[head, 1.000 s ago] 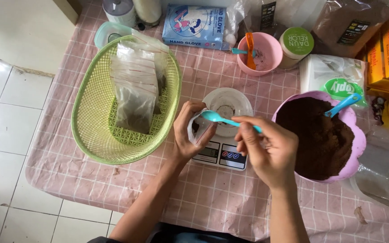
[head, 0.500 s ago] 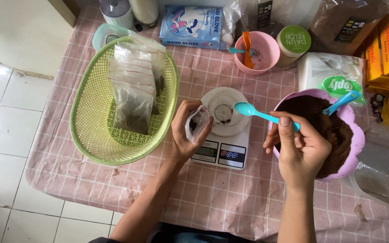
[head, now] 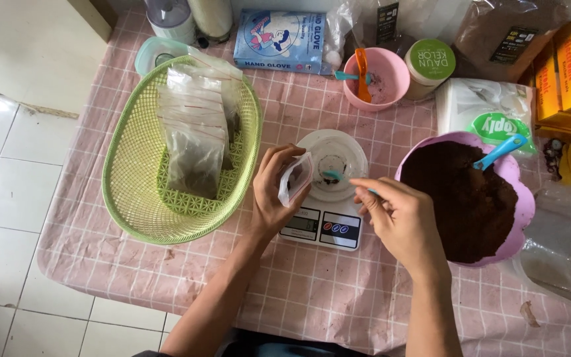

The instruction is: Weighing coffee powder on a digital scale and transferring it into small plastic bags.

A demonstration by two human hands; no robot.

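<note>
Meanwhile, 2 hands worked over a white kitchen scale (head: pixel 328 211) on the pink checked tablecloth (head: pixel 312 291).

At the scale's left edge the left hand (head: pixel 273 195) gripped a small clear plastic pouch (head: pixel 295 178), tilted with its mouth toward the scale's round plate. Just right of it, the right hand (head: pixel 401 221) pinched a turquoise spoon (head: pixel 333 176), its bowl over the plate. A pink bowl of dark brown powder (head: pixel 470 198) sat to the right, and a green basket (head: pixel 133 192) of filled pouches lay to the left.

Bare pink tablecloth (head: pixel 325 291) lies open near the front edge; the green basket (head: pixel 133 192), kitchen scale (head: pixel 322 225) and purple bowl (head: pixel 520 198) crowd the middle.
</note>
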